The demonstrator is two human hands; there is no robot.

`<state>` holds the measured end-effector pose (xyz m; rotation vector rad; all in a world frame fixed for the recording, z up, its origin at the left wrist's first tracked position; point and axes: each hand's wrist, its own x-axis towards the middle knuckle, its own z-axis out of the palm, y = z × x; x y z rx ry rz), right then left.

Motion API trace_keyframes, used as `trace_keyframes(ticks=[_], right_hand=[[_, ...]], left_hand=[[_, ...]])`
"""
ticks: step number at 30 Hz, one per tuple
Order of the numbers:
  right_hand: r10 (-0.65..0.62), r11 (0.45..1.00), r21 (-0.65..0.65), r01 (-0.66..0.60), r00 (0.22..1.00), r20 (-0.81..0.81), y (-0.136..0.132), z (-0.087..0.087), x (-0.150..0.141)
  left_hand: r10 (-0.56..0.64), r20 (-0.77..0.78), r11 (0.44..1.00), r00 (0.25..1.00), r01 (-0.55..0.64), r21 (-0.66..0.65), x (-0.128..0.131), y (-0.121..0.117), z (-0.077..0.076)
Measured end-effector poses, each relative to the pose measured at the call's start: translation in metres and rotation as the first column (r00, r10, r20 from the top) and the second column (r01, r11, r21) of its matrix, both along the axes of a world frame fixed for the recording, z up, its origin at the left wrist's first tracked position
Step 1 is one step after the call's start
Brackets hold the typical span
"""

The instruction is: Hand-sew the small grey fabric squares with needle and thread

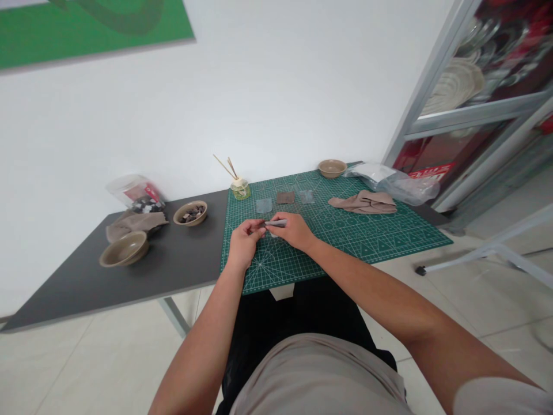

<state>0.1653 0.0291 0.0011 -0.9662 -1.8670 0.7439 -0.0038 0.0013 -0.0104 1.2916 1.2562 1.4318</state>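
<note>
White wall point(302, 98) fills the top of the frame, above a dark table point(185, 259) with a green cutting mat point(401, 233) on its right part. Just below the frame's centre, the right hand point(298, 231) pinches a slim grey item point(279, 222) between thumb and fingers; the left hand point(243, 245) has thumb and fingertips drawn together at its tip, though whether they grip that or a separate small piece I cannot tell. Good control here likely means a light pinch, fingertips kept close, and hands clear of the brown square point(286, 197) just beyond
</note>
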Motion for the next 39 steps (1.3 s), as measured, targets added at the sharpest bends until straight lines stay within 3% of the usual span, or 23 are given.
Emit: trace_keyframes(ticks=[3,7,19,28,39], right_hand=[[-0.062,0.998,-0.022,0.061,0.996,-0.059,0.0010,0.0007,0.0001],[-0.102,0.993,-0.064,0.097,0.991,-0.087,0.0032,0.0014,-0.0001],[-0.021,1.000,-0.017,0.020,1.000,-0.023,0.0031,-0.0004,-0.0004],[0.057,0.995,-0.081,-0.059,0.998,-0.029,0.0036,-0.0001,0.0002],[0.054,0.998,-0.037,-0.055,0.998,-0.041,0.0023,0.0012,0.0013]], left_hand=[[0.000,0.063,0.998,0.998,-0.003,0.056,0.0028,-0.0011,0.0037],[-0.017,0.104,0.999,0.994,0.013,0.038,0.0062,-0.0029,0.0077],[-0.017,0.071,1.000,0.997,0.015,0.020,0.0030,-0.0025,0.0033],[0.042,0.015,0.999,0.999,-0.042,0.012,0.0024,-0.0042,0.0030],[0.037,0.039,0.999,0.999,-0.037,0.006,0.0036,-0.0046,0.0036]])
